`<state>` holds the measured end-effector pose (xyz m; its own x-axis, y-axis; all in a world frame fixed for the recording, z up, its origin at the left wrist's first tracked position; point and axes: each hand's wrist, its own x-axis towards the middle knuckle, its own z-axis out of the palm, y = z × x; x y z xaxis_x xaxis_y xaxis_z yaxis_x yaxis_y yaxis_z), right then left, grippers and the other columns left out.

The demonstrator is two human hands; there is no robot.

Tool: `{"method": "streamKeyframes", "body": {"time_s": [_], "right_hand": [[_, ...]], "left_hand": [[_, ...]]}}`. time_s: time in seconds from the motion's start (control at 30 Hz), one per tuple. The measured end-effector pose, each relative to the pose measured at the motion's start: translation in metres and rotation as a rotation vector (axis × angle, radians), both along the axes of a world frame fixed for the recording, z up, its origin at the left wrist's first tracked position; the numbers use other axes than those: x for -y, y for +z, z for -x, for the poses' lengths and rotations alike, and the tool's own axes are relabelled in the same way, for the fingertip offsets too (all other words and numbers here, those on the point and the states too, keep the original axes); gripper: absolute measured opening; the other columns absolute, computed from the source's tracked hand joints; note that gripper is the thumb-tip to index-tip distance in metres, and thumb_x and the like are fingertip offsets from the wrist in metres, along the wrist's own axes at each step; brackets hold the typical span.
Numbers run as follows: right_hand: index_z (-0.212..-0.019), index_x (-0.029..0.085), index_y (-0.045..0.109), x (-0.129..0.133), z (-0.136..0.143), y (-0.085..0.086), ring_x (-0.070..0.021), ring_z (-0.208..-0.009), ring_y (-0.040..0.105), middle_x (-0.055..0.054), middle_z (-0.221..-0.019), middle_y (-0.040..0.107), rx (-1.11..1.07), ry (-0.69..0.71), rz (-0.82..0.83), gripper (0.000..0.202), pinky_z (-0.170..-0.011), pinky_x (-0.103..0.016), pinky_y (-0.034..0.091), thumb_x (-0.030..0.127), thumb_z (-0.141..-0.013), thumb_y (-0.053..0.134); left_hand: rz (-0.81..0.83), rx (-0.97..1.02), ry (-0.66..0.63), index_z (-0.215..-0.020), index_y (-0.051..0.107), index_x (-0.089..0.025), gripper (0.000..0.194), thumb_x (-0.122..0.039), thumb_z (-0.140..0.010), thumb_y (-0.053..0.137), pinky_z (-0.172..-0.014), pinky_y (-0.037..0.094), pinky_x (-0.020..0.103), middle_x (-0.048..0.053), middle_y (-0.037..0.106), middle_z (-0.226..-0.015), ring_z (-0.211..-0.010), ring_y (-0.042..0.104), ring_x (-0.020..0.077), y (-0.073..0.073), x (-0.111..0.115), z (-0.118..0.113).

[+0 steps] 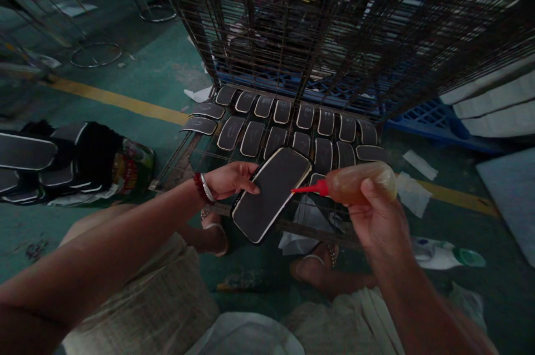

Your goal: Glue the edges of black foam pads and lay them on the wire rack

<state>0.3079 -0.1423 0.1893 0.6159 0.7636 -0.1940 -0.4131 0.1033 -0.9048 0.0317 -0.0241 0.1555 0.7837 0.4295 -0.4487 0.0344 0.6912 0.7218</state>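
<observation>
A dark, rounded rectangular piece with a pale line along its edge is held tilted by my left hand, thumb on top and fingers at its left side. My right hand is wrapped round a clear squeeze bottle of amber liquid. The bottle's red nozzle points left, its tip at the piece's right edge. Beyond, smaller dark pieces with light rims lie in rows on a wire rack.
A tall wire mesh rack stands ahead, with a blue pallet behind. More dark pieces are piled on a container at left. Paper scraps and a white-green bottle lie on the right. Metal stools stand at upper left.
</observation>
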Motion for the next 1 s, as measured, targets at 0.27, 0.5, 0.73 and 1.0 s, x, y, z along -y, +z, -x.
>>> {"method": "streamKeyframes", "body": {"time_s": [0.27,0.5,0.73,1.0], "right_hand": [[-0.097,0.020,0.075,0.007,0.008,-0.002,-0.0215,-0.082,0.074,-0.004,-0.093,0.076,0.135,0.113,0.014,0.038,-0.076,-0.035,0.064,0.039,-0.069,0.091],[-0.105,0.025,0.073,0.011,0.010,-0.011,-0.0217,-0.095,0.073,-0.002,-0.105,0.075,0.143,0.108,0.049,0.042,-0.085,-0.038,0.063,0.040,-0.070,0.091],[-0.106,0.024,0.073,0.017,0.017,-0.007,-0.0230,-0.095,0.073,-0.002,-0.100,0.075,0.187,0.154,0.024,0.042,-0.087,-0.040,0.063,0.039,-0.070,0.091],[-0.114,0.026,0.072,0.022,0.024,0.001,-0.0253,-0.103,0.073,-0.004,-0.105,0.076,0.183,0.235,-0.073,0.041,-0.096,-0.043,0.061,0.032,-0.076,0.087]], "left_hand": [[0.072,-0.013,0.054,-0.096,0.074,-0.011,0.035,-0.002,-0.063,0.078,-0.073,0.063,0.032,0.011,0.080,-0.088,-0.077,0.077,0.0222,0.002,-0.002,-0.001],[0.110,-0.068,0.116,-0.095,0.076,-0.011,0.034,-0.001,-0.063,0.075,-0.072,0.062,0.033,0.011,0.080,-0.086,-0.075,0.077,0.0228,0.002,-0.003,-0.004],[0.131,-0.047,0.165,-0.098,0.075,-0.009,0.036,0.001,-0.063,0.074,-0.077,0.062,0.039,0.013,0.079,-0.083,-0.074,0.076,0.0245,0.002,-0.007,-0.005],[0.170,-0.119,0.285,-0.097,0.072,-0.008,0.036,0.001,-0.063,0.071,-0.081,0.060,0.044,0.012,0.078,-0.081,-0.070,0.075,0.0244,0.003,-0.012,-0.008]]}}
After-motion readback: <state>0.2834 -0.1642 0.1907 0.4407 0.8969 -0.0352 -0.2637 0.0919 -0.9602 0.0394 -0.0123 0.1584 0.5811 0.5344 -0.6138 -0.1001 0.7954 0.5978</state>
